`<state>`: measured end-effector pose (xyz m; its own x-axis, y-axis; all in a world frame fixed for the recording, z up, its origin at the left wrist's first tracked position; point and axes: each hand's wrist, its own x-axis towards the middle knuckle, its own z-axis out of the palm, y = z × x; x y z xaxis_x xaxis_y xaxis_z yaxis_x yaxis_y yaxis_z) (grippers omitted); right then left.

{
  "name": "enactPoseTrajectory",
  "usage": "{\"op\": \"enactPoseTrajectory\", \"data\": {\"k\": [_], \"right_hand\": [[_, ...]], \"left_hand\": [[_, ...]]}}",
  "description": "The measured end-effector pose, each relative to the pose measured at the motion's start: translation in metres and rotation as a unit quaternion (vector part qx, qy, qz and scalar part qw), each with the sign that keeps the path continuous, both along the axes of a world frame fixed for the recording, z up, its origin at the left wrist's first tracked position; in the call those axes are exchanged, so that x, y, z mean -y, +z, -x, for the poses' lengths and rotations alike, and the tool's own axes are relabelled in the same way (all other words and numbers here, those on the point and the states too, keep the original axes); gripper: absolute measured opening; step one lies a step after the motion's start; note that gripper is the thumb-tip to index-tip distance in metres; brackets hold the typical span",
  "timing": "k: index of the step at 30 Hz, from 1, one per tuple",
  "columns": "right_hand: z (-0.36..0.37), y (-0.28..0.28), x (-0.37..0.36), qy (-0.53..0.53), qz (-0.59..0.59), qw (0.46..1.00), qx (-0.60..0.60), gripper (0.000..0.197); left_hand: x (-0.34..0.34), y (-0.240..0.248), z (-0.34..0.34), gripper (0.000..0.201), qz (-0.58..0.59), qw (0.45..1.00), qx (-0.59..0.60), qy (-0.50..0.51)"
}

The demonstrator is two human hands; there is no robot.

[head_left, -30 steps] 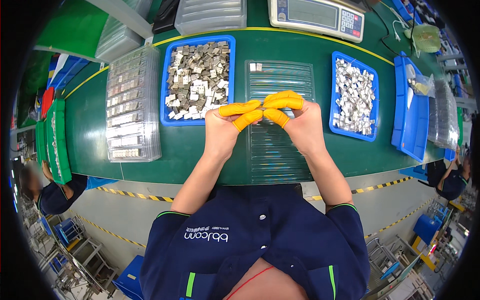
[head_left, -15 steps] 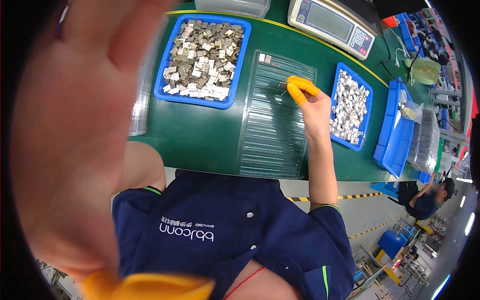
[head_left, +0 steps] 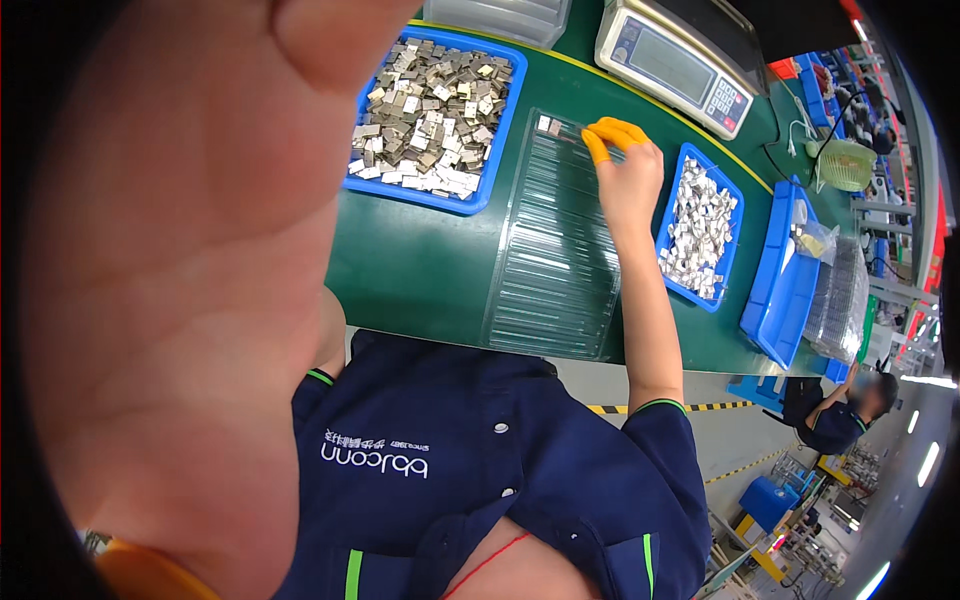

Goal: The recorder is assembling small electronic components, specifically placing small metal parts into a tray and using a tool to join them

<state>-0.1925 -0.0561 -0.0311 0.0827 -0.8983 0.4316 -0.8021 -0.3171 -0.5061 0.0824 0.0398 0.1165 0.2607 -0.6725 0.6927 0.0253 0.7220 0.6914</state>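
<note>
My left hand [head_left: 190, 300] looms very close on the left, palm toward the view; a yellow finger cot shows at the lower edge, and most of its fingers are cut off. On the right, my right hand [head_left: 620, 160], with yellow finger cots, pinches at the upper part of a clear ribbed plastic tray [head_left: 555, 270]. A small metal part [head_left: 572, 136] shows at its fingertips, mostly hidden. Just left of them, two small flat metal pieces [head_left: 549, 125] lie in the tray's top slot.
A blue bin [head_left: 440, 203] of silvery metal pieces stands left of the tray, a blue bin [head_left: 688, 295] of small white-and-metal parts right. Behind are a scale [head_left: 670, 65] and a clear container [head_left: 500, 20]. Further right are a long blue bin [head_left: 775, 300], stacked clear trays [head_left: 840, 300] and another person [head_left: 835, 415].
My right hand has moved up the tray, close to the two metal pieces. The left hand has shifted right and covers part of the metal-piece bin. The view has shifted slightly.
</note>
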Motion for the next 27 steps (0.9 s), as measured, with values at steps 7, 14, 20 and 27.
{"op": "enactPoseTrajectory", "data": {"k": [7,14,20,27], "right_hand": [[-0.018,-0.012,0.006,0.040,0.155,0.969,-0.187,0.015],[-0.016,-0.014,0.002,0.035,0.103,0.977,-0.185,0.014],[-0.001,0.019,-0.022,0.039,0.107,0.988,-0.106,0.017],[0.093,0.048,-0.191,0.010,0.274,0.962,0.001,0.019]], "left_hand": [[-0.014,0.004,-0.017,0.059,0.036,0.997,-0.058,0.025],[-0.027,0.014,-0.011,0.060,0.075,0.991,-0.108,0.033],[-0.015,0.022,-0.001,0.061,0.093,0.985,-0.144,0.017],[0.004,0.004,0.029,0.055,-0.012,0.964,-0.262,0.043]]}}
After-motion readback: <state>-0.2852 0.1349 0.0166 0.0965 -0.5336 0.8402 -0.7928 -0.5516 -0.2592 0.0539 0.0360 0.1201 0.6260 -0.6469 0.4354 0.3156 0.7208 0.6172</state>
